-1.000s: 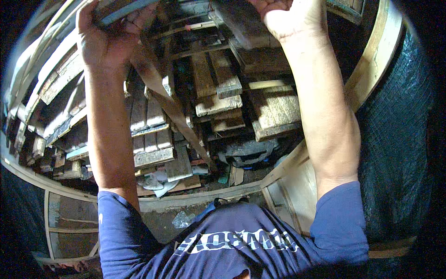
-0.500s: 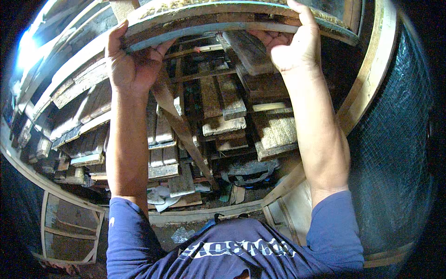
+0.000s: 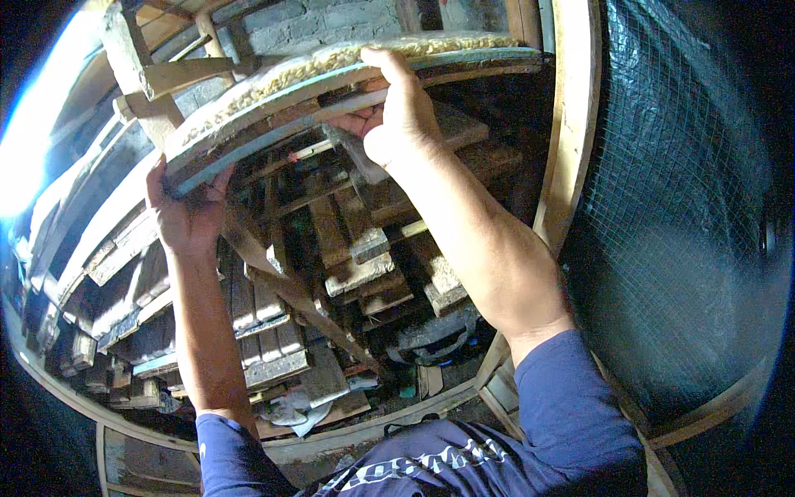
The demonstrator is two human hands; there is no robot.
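Note:
Both my arms reach up and forward to a wide wooden tray (image 3: 290,118) with faded blue paint along its front edge. A lumpy pale-yellow layer (image 3: 331,65) lies on top of it; what it is made of I cannot tell. My left hand (image 3: 190,217) grips the tray's front edge near its left end, thumb and fingers around the wood. Farther right along the same edge, my right hand (image 3: 403,120) holds on with its thumb over the top and its fingers curled underneath. The tray slants, with its left part lower in view.
Stacked wooden trays and boards (image 3: 356,269) fill the rack below, crossed by a slanting brace (image 3: 290,286). A wooden post (image 3: 571,124) and dark netting (image 3: 679,207) stand at the right. Upper left is a timber upright (image 3: 128,50). A dark bag (image 3: 431,340) lies low down.
The view has swung, so tray and hands appear farther left and lower, with the tray now slanting. More of the yellow layer and the wall behind show. Both hands keep their hold.

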